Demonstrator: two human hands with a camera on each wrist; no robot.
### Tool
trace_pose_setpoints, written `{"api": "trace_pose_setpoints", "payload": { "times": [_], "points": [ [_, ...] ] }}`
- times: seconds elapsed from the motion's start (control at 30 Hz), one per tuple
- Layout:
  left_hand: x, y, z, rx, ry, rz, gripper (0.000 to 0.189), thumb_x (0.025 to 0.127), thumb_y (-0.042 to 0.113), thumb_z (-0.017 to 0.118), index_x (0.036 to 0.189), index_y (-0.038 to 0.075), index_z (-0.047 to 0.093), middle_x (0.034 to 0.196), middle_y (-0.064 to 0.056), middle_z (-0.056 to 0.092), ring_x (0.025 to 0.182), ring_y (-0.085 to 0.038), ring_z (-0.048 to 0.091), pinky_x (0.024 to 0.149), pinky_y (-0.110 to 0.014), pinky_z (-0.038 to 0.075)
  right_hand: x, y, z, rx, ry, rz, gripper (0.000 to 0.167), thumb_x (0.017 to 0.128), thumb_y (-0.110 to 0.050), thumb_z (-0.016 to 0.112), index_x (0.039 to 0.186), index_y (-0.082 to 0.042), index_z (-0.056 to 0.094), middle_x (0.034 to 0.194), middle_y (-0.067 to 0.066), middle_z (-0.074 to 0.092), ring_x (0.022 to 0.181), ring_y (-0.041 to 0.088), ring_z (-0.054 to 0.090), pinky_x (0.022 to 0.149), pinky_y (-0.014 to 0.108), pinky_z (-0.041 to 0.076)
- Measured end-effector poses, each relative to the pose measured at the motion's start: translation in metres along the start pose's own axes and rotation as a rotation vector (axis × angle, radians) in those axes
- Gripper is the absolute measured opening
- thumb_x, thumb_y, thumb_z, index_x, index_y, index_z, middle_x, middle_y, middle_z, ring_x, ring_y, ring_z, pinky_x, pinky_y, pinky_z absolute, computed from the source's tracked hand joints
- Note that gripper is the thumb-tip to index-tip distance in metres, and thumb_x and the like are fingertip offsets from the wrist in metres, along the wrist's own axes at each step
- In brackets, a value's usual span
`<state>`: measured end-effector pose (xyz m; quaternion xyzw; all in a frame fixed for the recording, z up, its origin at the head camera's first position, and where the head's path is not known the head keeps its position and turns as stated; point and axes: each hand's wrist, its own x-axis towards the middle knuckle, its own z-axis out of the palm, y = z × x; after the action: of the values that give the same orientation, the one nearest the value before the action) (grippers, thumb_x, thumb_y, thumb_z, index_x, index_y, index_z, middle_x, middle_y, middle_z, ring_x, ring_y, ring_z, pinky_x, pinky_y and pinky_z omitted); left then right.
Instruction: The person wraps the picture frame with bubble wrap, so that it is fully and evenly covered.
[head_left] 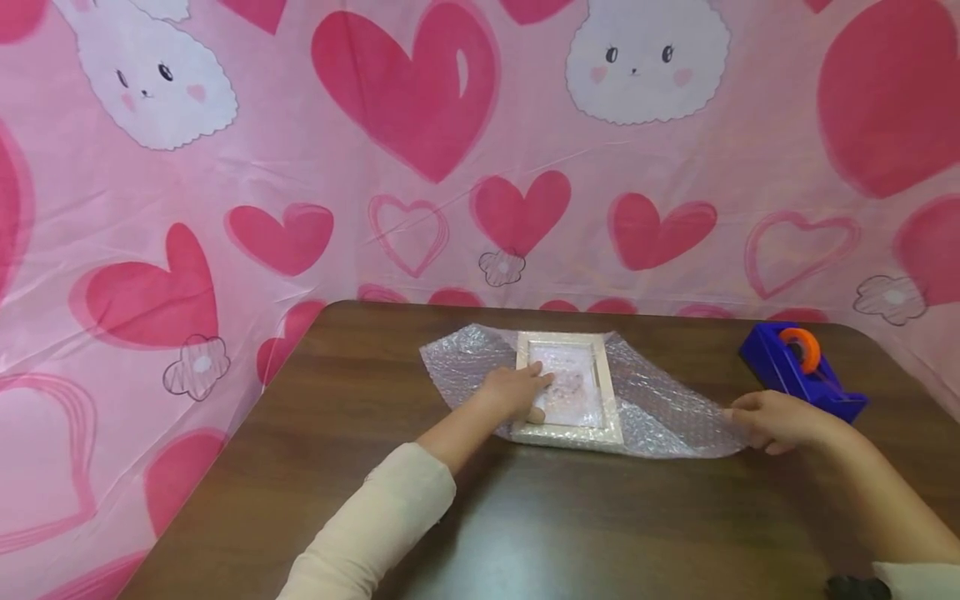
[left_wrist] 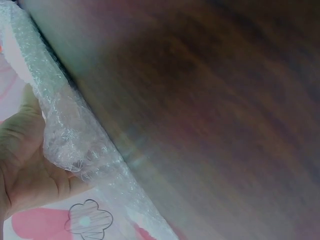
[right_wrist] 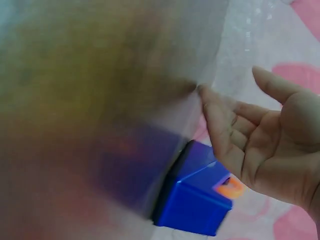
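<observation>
A pale photo frame (head_left: 612, 408) with a light picture behind its front lies on a sheet of bubble wrap (head_left: 660, 417). The wrap spreads out past the frame on both sides. My left hand (head_left: 516, 393) rests on the frame's left side, fingers reaching over the picture. In the left wrist view, crumpled bubble wrap (left_wrist: 70, 135) covers part of the left hand (left_wrist: 35, 160). At the wrap's right corner is my right hand (head_left: 780, 419). The right wrist view shows the right hand (right_wrist: 265, 135) with thumb apart from the fingers and a fingertip touching down by the wrap.
A blue tape dispenser (head_left: 798, 375) with an orange tape core (head_left: 801, 350) stands just beyond the right hand. Everything lies on a dark wooden table (head_left: 540, 525). A pink cloth (head_left: 540, 150) with hearts and white animal faces hangs behind the table and along its left side.
</observation>
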<state>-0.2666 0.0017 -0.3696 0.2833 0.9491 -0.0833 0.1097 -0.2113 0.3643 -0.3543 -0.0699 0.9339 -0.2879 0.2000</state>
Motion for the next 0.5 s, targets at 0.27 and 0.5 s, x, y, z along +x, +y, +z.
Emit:
{"api": "trace_pose_setpoints", "payload": {
  "times": [0.27, 0.5],
  "points": [
    [0.001, 0.000, 0.002, 0.008, 0.020, 0.010, 0.073, 0.081, 0.051, 0.060, 0.145, 0.028, 0.032, 0.149, 0.002, 0.028, 0.126, -0.015, 0.041, 0.095, -0.034, 0.040, -0.007, 0.013, 0.000, 0.167, 0.023, 0.005, 0.025, 0.093, -0.019, 0.053, 0.083, 0.004, 0.059, 0.069, 0.001, 0.048, 0.062, 0.013, 0.051, 0.055, 0.029, 0.050],
    [0.002, 0.000, 0.003, 0.010, 0.014, 0.004, 0.073, 0.082, 0.052, 0.059, 0.145, 0.029, 0.030, 0.150, 0.003, 0.027, 0.126, -0.017, 0.041, 0.095, -0.035, 0.040, -0.014, -0.002, -0.012, 0.212, 0.089, -0.027, 0.030, 0.094, -0.025, 0.051, 0.077, 0.000, 0.053, 0.066, -0.001, 0.049, 0.063, 0.012, 0.050, 0.057, 0.028, 0.047]
  ]
}}
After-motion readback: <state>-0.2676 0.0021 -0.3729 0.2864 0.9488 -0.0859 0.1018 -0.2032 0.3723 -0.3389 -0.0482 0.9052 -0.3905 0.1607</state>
